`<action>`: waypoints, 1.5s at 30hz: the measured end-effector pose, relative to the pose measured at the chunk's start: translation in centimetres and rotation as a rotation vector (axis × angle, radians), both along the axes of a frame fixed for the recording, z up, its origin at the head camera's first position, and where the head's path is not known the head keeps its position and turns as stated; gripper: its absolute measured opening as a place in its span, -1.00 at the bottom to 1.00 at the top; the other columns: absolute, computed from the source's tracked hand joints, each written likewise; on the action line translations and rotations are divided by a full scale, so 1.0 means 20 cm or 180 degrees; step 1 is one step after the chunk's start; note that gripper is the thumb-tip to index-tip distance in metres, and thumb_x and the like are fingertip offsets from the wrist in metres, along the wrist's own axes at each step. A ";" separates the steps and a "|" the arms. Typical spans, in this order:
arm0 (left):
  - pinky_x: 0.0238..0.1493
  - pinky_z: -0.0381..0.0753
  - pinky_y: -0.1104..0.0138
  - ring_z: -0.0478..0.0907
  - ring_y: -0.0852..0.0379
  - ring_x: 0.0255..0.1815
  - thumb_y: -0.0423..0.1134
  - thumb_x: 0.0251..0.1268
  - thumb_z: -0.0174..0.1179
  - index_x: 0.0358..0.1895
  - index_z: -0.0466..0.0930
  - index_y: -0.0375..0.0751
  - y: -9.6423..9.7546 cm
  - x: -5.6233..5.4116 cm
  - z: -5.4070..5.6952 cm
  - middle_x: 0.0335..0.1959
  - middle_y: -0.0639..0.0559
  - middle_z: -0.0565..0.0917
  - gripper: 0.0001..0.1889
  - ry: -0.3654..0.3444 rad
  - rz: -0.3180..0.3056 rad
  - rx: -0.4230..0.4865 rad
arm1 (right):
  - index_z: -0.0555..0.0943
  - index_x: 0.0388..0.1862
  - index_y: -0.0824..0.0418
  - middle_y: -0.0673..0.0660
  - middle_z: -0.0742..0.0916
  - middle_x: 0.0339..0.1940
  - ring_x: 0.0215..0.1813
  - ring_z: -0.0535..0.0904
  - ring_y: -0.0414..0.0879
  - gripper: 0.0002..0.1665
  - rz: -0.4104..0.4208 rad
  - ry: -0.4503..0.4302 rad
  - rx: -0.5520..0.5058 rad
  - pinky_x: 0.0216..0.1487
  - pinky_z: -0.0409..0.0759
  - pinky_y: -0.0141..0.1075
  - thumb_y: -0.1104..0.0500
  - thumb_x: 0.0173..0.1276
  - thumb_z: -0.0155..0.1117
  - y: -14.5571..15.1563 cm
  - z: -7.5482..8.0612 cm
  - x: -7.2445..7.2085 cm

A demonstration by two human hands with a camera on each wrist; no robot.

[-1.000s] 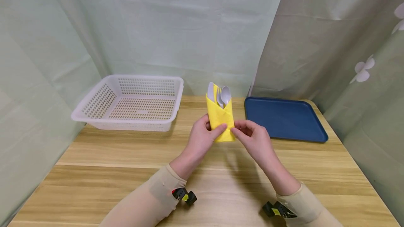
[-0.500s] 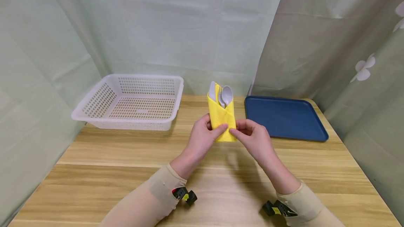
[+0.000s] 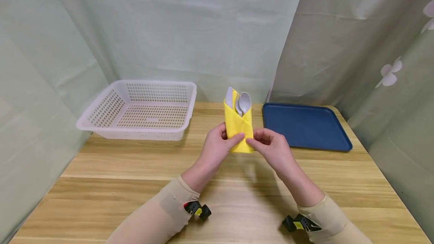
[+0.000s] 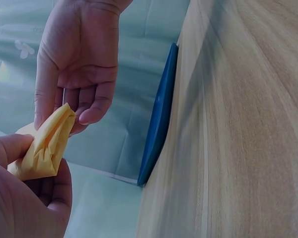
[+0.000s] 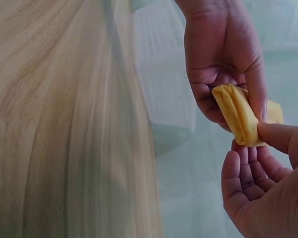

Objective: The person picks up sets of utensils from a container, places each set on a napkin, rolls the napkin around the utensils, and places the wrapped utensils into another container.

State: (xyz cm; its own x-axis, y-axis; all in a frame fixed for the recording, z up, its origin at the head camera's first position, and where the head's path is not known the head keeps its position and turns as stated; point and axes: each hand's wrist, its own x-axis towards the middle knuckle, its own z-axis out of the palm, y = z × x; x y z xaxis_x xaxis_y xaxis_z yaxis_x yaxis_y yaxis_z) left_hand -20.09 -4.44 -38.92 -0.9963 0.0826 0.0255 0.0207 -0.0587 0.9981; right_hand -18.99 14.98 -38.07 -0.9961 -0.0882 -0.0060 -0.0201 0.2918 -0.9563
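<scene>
A folded yellow napkin (image 3: 238, 125) is held up over the table, shaped as a pocket with its crossed edges facing me. Out of its top stick a grey plastic knife (image 3: 229, 97), a fork (image 3: 237, 103) and a spoon (image 3: 245, 102). My left hand (image 3: 217, 144) grips the napkin's left side, thumb across the front and fingers behind. At the lower right edge my right hand (image 3: 272, 148) pinches it between thumb and fingers. Both wrist views show the napkin's folded bottom end (image 4: 47, 148), layered and creased; the cutlery is hidden there.
On the back left of the wooden table (image 3: 152, 199) stands a white perforated plastic basket (image 3: 162, 133). A flat blue tray (image 3: 305, 127) lies at the back right. Pale curtains (image 3: 190, 29) hang behind and along both sides.
The napkin with the cutlery has shifted and tilted slightly to the right. Both hands keep their hold, almost still.
</scene>
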 end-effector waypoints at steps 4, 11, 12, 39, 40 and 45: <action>0.02 0.78 0.22 0.79 0.01 0.00 -0.29 0.47 0.50 0.26 0.73 -0.28 0.00 0.00 0.00 0.06 -0.11 0.83 -0.62 -0.0012 -0.0035 0.0026 | 0.76 0.15 0.25 0.20 0.80 -0.01 0.01 0.71 0.07 -0.67 0.0041 -0.0066 -0.0109 0.00 0.74 -0.30 0.11 0.54 0.54 0.00 0.00 0.00; 0.04 0.77 0.22 0.79 0.02 0.03 -0.30 0.51 0.46 0.29 0.70 -0.28 0.00 0.00 0.00 0.09 -0.12 0.82 -0.62 -0.0006 -0.0134 0.0066 | 0.75 0.13 0.26 0.20 0.78 -0.03 -0.02 0.69 0.07 -0.70 0.0115 -0.0035 -0.0213 -0.01 0.73 -0.28 0.14 0.55 0.53 0.01 0.01 0.00; 0.04 0.77 0.22 0.79 0.02 0.03 -0.30 0.52 0.45 0.30 0.69 -0.28 0.00 0.00 0.00 0.10 -0.12 0.82 -0.62 -0.0009 -0.0144 0.0066 | 0.75 0.13 0.26 0.20 0.78 -0.03 -0.02 0.69 0.07 -0.70 0.0124 -0.0028 -0.0219 0.00 0.73 -0.28 0.14 0.55 0.53 0.01 0.01 0.00; 0.10 0.79 0.15 0.79 -0.01 0.10 -0.26 0.45 0.53 0.37 0.63 -0.19 0.00 0.01 0.01 0.14 -0.06 0.80 -0.50 -0.0027 -0.0030 -0.0090 | 0.71 0.07 0.28 0.20 0.80 -0.09 -0.06 0.74 0.01 -0.69 0.0035 0.0055 -0.0275 -0.03 0.75 -0.28 0.17 0.50 0.58 0.00 0.01 0.01; 0.09 0.79 0.15 0.79 -0.02 0.09 -0.26 0.45 0.53 0.37 0.62 -0.20 0.00 0.01 0.01 0.14 -0.06 0.79 -0.50 -0.0013 -0.0024 -0.0096 | 0.71 0.07 0.28 0.19 0.81 -0.09 -0.07 0.74 0.01 -0.69 0.0028 0.0053 -0.0272 -0.03 0.75 -0.29 0.16 0.50 0.58 0.00 0.01 0.01; 0.08 0.80 0.15 0.79 -0.03 0.08 -0.26 0.44 0.54 0.36 0.62 -0.22 -0.01 0.01 0.00 0.13 -0.09 0.79 -0.49 0.0017 0.0020 -0.0086 | 0.71 0.10 0.28 0.19 0.82 -0.07 -0.06 0.74 0.00 -0.69 0.0025 0.0046 -0.0278 -0.02 0.76 -0.29 0.16 0.52 0.56 0.00 0.02 0.01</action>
State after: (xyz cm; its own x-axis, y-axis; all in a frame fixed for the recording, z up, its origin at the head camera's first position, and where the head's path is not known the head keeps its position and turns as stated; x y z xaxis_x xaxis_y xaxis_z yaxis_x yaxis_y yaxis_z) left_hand -19.99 -4.57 -38.82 -0.9966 0.0772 0.0287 0.0264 -0.0315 0.9992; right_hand -18.75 14.98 -37.76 -0.9953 -0.0957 0.0163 -0.0359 0.2070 -0.9777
